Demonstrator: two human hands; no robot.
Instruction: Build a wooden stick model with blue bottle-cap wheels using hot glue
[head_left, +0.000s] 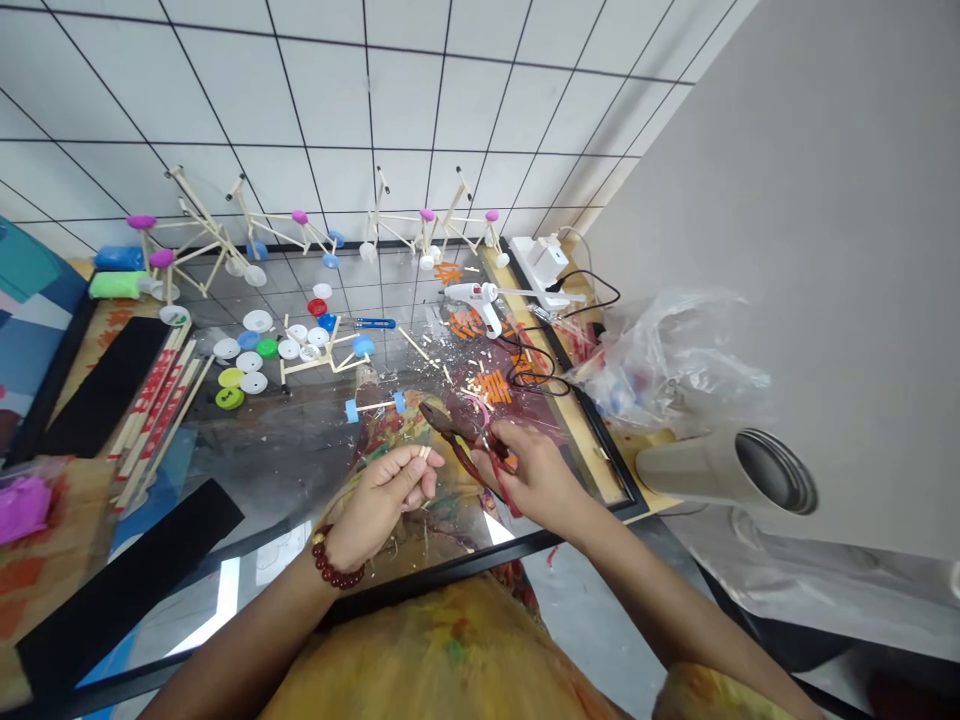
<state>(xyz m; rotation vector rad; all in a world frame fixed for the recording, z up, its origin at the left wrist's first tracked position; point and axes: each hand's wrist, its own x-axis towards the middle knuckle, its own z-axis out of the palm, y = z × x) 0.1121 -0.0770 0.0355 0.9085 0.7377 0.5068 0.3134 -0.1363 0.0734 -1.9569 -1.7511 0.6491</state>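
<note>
My left hand (394, 488), with a dark red bead bracelet at the wrist, is closed on short wooden sticks (425, 452) whose pale ends poke out above the fingers. My right hand (529, 470) grips pliers (444, 420) by their red handles; the dark jaws point up and left, apart from the sticks. Just beyond the left hand lies a thin stick with blue end pieces (375, 406). Farther back is a small stick frame (330, 355) with a blue disc. White wood chips (442, 350) are scattered past the pliers.
Several stick bicycle models (202, 235) stand along the tiled wall. A white glue gun (480, 300), a blue cutter knife (375, 323), bottle caps (259, 320) and orange sticks (495, 387) lie on the glossy tabletop. At right are a power strip (536, 265), plastic bag (660, 350) and paper cups (720, 470).
</note>
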